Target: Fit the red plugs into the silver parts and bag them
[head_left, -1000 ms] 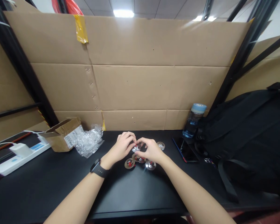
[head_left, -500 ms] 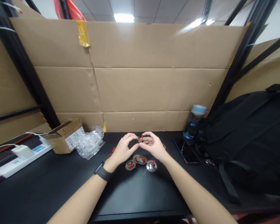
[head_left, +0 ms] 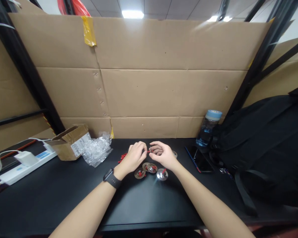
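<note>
Above the black table, my right hand [head_left: 166,156] grips a small finger cymbal [head_left: 150,149], seen edge-on between thumb and fingers. My left hand [head_left: 135,154] pinches the red strap [head_left: 148,151] at the cymbal's middle. Below the hands lie several metal finger cymbals with red straps: one at the left [head_left: 139,173], an overlapping pair [head_left: 152,168] in the middle, and a shinier one [head_left: 162,174] at the right. Another cymbal [head_left: 175,154] is partly hidden behind my right hand. A bundle of red straps [head_left: 122,157] shows beside my left wrist.
At the left are a power strip [head_left: 27,167], an opened cardboard box [head_left: 67,143] and crumpled clear plastic wrap [head_left: 96,150]. A phone [head_left: 199,159], a blue-capped bottle [head_left: 208,129] and a black backpack [head_left: 268,148] stand or lie at the right. A cardboard wall [head_left: 144,92] closes the back.
The held cymbal has turned edge-on, its red strap now pointing left instead of right. My left fingers have closed on the strap. The view has shifted slightly.
</note>
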Demonstrator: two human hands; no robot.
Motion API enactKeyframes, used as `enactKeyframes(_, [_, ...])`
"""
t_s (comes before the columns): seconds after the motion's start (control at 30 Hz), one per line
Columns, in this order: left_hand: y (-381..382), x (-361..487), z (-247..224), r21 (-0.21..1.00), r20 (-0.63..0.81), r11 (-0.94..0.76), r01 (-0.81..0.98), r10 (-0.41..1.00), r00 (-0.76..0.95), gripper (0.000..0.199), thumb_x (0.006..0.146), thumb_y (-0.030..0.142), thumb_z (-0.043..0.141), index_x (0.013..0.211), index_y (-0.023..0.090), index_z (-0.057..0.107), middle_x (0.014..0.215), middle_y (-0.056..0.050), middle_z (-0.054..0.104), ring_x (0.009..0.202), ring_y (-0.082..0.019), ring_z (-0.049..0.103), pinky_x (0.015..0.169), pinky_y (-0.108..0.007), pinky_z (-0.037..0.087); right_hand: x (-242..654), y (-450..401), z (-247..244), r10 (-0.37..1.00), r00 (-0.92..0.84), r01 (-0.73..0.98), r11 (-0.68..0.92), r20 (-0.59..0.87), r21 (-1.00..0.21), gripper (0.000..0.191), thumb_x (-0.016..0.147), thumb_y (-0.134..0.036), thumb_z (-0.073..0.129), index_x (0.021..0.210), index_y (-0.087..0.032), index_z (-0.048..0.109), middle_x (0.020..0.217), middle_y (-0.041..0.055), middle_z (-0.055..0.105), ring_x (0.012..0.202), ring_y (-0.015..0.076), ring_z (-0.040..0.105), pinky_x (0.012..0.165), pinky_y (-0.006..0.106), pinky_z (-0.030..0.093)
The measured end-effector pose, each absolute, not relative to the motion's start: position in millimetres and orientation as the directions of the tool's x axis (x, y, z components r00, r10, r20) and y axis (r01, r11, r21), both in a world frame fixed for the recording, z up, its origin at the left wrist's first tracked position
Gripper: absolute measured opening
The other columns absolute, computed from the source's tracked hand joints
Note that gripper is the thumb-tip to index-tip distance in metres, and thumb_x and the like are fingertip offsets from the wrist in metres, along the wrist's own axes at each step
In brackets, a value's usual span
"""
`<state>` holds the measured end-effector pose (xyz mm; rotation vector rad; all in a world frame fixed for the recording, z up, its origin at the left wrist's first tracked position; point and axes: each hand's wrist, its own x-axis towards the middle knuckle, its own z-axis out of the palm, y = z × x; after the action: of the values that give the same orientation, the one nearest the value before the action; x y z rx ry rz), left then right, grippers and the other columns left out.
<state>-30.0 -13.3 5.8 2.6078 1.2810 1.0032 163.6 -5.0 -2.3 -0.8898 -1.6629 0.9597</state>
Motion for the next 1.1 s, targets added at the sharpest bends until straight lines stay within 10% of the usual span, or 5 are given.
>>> enactKeyframes(0.2, [1, -53, 5, 0.310, 0.449, -0.585, 0.749, 0.785, 0.428, 0.020, 0.101, 0.033, 0.044, 0.091, 0.023, 0.058, 0.096, -0.001, 0.065, 0.094, -0.020, 0.057, 0.086, -0.035, 0.037, 192, 5, 11, 0.885, -0.235, 0.303, 0.461, 0.403, -0.835, 0.039, 0.070, -0.028, 0.074, 0.108, -0.020, 0.067, 0.095, 0.0053, 0.074, 0.078, 0.0164, 0.069, 0.074, 0.029, 0.057])
enactKeyframes(0.43, [25, -113, 11, 0.255, 0.419, -0.507, 0.823, 0.825, 0.378, 0.012, 0.086, 0.028, 0.059, 0.084, 0.023, 0.071, 0.093, -0.003, 0.072, 0.091, -0.022, 0.062, 0.086, -0.034, 0.043, 267, 27, 16, 0.952, -0.178, 0.866, 0.272, 0.251, -0.420, 0.030, 0.064, -0.028, 0.076, 0.094, -0.028, 0.076, 0.088, 0.0016, 0.076, 0.083, 0.0214, 0.071, 0.075, 0.028, 0.051])
enactKeyframes(1.1, [33, -161, -2, 0.312, 0.193, -0.160, 0.936, 0.976, 0.103, 0.017, 0.073, 0.025, 0.067, 0.089, 0.025, 0.072, 0.078, -0.002, 0.077, 0.072, -0.022, 0.070, 0.071, -0.028, 0.048, 279, 40, 3, 0.960, -0.272, 0.882, 0.277, 0.067, -0.381, 0.035, 0.070, -0.034, 0.076, 0.104, -0.026, 0.079, 0.097, 0.0056, 0.079, 0.090, 0.0247, 0.073, 0.082, 0.030, 0.051])
